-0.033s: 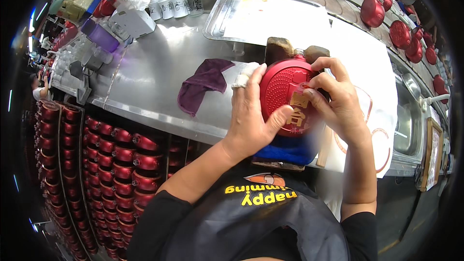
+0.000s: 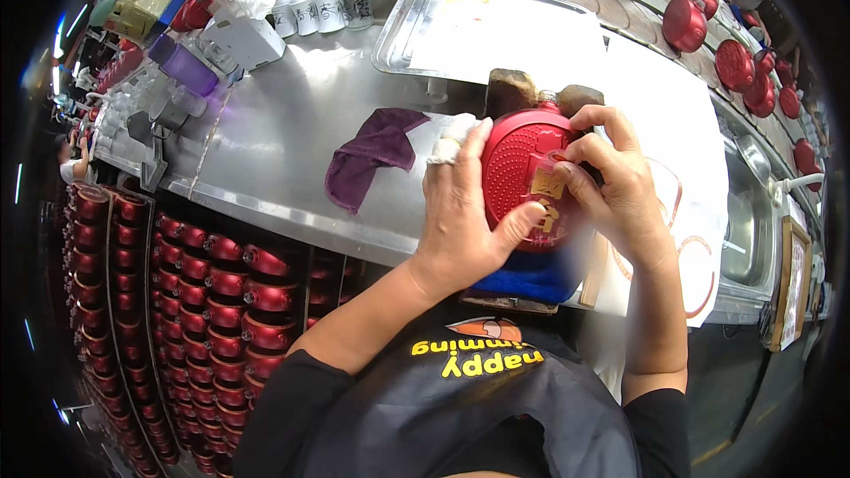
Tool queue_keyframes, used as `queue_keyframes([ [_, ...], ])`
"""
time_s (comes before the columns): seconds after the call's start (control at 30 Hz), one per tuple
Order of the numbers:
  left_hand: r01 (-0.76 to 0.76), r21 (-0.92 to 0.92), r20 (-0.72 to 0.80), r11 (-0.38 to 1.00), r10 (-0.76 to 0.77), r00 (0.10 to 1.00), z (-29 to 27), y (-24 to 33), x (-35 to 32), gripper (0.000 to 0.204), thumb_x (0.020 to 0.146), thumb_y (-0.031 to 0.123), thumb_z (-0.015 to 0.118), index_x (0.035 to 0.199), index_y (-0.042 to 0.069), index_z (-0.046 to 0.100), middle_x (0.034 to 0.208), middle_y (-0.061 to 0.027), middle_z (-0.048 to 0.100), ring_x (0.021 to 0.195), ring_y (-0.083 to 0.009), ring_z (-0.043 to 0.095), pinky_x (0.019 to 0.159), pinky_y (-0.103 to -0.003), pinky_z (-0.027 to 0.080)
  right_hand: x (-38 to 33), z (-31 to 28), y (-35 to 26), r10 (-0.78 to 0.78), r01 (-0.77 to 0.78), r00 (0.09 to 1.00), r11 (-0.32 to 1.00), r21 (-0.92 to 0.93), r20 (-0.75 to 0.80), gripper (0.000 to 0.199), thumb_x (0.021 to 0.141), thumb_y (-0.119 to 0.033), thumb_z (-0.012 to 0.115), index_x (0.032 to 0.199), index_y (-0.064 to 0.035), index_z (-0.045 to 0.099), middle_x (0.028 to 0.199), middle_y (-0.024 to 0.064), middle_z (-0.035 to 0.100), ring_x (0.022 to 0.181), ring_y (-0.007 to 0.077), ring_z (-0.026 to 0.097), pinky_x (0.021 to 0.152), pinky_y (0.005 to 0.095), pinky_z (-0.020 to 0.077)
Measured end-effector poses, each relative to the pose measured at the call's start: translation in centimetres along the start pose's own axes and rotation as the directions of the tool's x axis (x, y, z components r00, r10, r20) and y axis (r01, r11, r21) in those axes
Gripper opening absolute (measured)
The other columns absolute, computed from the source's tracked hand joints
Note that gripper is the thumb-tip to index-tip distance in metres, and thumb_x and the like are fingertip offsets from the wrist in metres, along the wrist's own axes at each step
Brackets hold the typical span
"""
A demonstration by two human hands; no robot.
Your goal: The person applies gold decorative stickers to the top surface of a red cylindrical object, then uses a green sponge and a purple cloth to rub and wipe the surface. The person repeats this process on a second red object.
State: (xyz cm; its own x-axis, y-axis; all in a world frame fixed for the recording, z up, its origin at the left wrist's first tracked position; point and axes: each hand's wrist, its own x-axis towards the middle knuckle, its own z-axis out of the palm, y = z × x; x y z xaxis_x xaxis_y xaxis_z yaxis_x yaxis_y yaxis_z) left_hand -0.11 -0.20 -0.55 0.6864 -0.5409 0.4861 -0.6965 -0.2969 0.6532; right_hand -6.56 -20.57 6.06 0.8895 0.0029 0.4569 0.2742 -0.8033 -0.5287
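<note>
A round, flat red bottle (image 2: 513,173) with a dotted face and gold lettering (image 2: 547,184) lies face up, its neck pointing away from me. My left hand (image 2: 460,217) grips its left side, the thumb across the lower face near the lettering. White wrapping (image 2: 450,143) covers a finger of that hand. Thumb and index finger of my right hand (image 2: 615,175) pinch a small clear piece of film (image 2: 554,158) with a reddish edge, at the top of the lettering. Two brown blocks (image 2: 512,93) flank the neck; a blue cloth (image 2: 522,276) lies beneath the bottle's near end.
A purple cloth (image 2: 372,159) lies on the steel table (image 2: 274,137) to the left. Beyond stand a metal tray (image 2: 390,44) with white paper and several white bottles (image 2: 328,7). Red bottles (image 2: 683,22) line a curved conveyor. Stacked red bottles (image 2: 226,310) fill racks at lower left; a sink (image 2: 751,221) is right.
The red bottle and my left hand have shifted very slightly to the right. My right hand keeps its pinch in nearly the same place.
</note>
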Motion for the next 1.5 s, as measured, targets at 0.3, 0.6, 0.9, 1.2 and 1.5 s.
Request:
queue_keyframes([
  [0.3,0.011,0.107,0.010,0.994,-0.012,1.000,0.1,0.4,0.1,0.108,0.081,0.046,0.084,0.158,-0.004,0.028,0.153,-0.0314,0.034,0.143,-0.0481,0.033,0.118,-0.060,0.024,0.3,1.0,1.0,0.001,-0.002,0.999,1.000,-0.026,-0.046,0.014,0.084,0.001,0.077,0.091,-0.0016,0.065,0.117,0.0136,0.061,0.110,0.0309,0.063,0.093,0.0378,0.0525],
  [0.6,0.007,0.128,0.036,0.992,-0.012,0.999,-0.2,0.8,0.0,0.110,0.079,0.040,0.087,0.160,-0.002,0.024,0.149,-0.0294,0.038,0.138,-0.0461,0.037,0.116,-0.058,0.025,0.6,1.5,1.6,-0.037,0.037,0.996,0.999,-0.004,-0.080,0.017,0.083,-0.001,0.078,0.090,-0.0015,0.063,0.112,0.0143,0.062,0.105,0.0340,0.061,0.091,0.0425,0.0504],
  [0.9,0.021,0.021,0.064,1.000,-0.022,0.998,-0.6,0.5,0.2,0.110,0.079,0.037,0.087,0.161,-0.001,0.023,0.151,-0.0292,0.037,0.138,-0.0446,0.037,0.117,-0.057,0.025,0.4,1.6,1.6,-0.035,0.035,0.996,0.999,0.000,-0.079,0.018,0.083,-0.002,0.079,0.090,-0.0019,0.062,0.112,0.0140,0.061,0.104,0.0336,0.060,0.092,0.0430,0.0488],
  [1.2,0.027,0.101,0.048,0.995,-0.032,0.998,-0.3,1.1,0.2,0.109,0.079,0.036,0.087,0.160,-0.001,0.024,0.146,-0.0271,0.040,0.133,-0.0432,0.040,0.114,-0.057,0.027,0.3,1.6,1.8,-0.038,0.040,0.995,0.999,0.024,-0.087,0.017,0.082,-0.004,0.080,0.090,-0.0023,0.064,0.113,0.0136,0.061,0.105,0.0336,0.059,0.093,0.0431,0.0480],
  [1.5,0.014,0.092,0.027,0.996,-0.017,0.999,0.0,0.7,0.0,0.105,0.084,0.041,0.082,0.160,-0.002,0.024,0.142,-0.0260,0.043,0.131,-0.0422,0.041,0.113,-0.057,0.027,0.4,1.9,1.9,-0.042,0.043,0.995,0.999,0.004,-0.094,0.018,0.083,-0.005,0.080,0.090,-0.0029,0.064,0.114,0.0129,0.061,0.106,0.0329,0.059,0.093,0.0427,0.0478],
])
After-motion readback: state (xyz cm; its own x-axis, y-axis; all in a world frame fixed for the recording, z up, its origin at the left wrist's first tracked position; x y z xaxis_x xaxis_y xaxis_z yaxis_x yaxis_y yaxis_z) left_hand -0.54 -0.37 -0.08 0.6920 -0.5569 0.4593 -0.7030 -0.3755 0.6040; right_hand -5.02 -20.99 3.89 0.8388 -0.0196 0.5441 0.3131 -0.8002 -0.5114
